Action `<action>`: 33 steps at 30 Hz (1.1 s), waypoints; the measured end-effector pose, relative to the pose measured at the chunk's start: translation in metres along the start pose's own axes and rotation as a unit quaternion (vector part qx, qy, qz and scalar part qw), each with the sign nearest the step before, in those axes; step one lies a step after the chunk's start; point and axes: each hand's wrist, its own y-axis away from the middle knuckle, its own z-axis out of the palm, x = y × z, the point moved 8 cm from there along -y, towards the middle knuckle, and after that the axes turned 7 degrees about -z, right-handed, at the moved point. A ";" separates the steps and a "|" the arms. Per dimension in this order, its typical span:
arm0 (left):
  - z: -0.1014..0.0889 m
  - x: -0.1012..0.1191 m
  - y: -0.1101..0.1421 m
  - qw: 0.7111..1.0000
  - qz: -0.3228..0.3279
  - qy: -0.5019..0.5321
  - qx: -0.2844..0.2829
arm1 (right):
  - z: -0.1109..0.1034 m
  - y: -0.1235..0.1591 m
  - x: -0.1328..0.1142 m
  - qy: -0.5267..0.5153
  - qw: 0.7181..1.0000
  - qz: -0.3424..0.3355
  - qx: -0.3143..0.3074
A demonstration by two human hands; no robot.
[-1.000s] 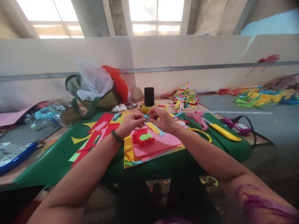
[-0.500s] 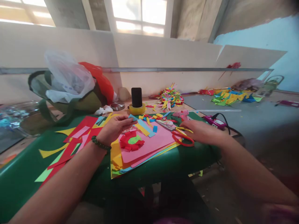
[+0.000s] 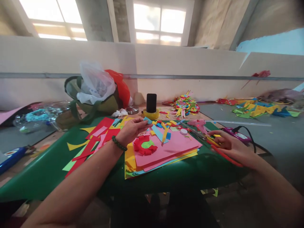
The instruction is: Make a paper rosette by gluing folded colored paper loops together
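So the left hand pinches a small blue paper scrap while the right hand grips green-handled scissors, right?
Not quite: the head view shows the scissors in the right hand have red handles, not green. The left hand does pinch a small blue paper scrap.

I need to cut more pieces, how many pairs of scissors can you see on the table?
1: the red-handled scissors in the right hand, at the right edge of the green table. Others may lie hidden under the paper scraps.

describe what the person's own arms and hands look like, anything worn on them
Both forearms are bare, with no sleeves in view and no gloves. The left hand has a bracelet of dark green round beads at the wrist. The right hand shows no rings, watch or band.
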 end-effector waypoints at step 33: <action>-0.016 0.005 -0.006 0.990 0.051 0.056 0.115 | 0.130 -0.106 -0.082 0.008 0.957 -0.219 -0.192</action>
